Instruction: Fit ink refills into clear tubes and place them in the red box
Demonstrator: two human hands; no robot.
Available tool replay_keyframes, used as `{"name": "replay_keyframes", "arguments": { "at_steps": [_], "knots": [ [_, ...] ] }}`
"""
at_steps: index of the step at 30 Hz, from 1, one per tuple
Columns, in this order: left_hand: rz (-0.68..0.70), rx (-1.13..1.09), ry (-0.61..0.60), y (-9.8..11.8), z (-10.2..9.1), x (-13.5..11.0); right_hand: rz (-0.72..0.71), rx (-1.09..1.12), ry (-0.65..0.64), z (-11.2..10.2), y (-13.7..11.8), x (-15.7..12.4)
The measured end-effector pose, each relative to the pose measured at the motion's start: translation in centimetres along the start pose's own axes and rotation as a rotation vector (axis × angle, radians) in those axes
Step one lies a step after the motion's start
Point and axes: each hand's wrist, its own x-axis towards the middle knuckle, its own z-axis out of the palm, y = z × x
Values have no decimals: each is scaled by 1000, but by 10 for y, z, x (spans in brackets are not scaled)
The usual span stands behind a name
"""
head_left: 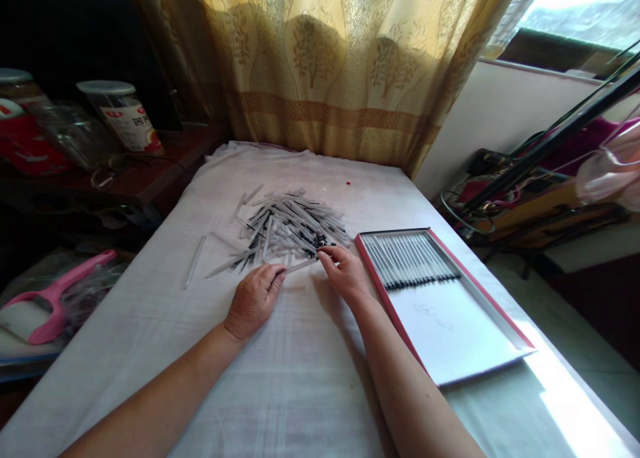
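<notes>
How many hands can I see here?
2: the left hand grips one end of a pen; the right hand pinches the other, left of the red-sided box. No others show.

On the table (300, 391), the pen pile (300, 221) lies left of the box (465, 338), a pen row (410, 261) in its far half; curtain (325, 65) behind.

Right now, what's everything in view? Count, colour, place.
cloth: one, white, centre
pen: one, clear, held over cloth
loose pens: many, clear and black, heaped centrally
box: one, red, cloth's right
boxed pens: one row, clear and black, in box
speck: one, red, far cloth
curtain: one, gold, beyond cloth
jars: at least two, clear, left
handle: one, pink, left
window: one, bright, top right
left hand: one, bare, holding pen
right hand: one, bare, holding pen
</notes>
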Motion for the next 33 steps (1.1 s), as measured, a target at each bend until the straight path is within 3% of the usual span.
{"name": "replay_keyframes", "arguments": {
  "at_steps": [5, 12, 16, 19, 22, 26, 33],
  "knots": [
    [-124, -99, 46, -2, 0, 3, -20, -442, -43, 10, -8, 16],
    [-216, -134, 43, -2, -2, 5, 18, -501, -52, 13, -8, 19],
    [-226, -140, 40, -2, -2, 5, 17, -231, 160, 4, 0, 12],
    [-219, -140, 46, -2, -2, 5, 34, 168, 407, -4, 5, 9],
    [-198, -131, 58, -3, -1, 4, 116, 583, 559, -11, 6, 11],
    [-181, -112, 69, -3, -1, 4, 158, 829, 616, -18, 3, 16],
    [-175, -97, 71, -4, 0, 4, 162, 921, 645, -27, -9, 18]
  ]
}}
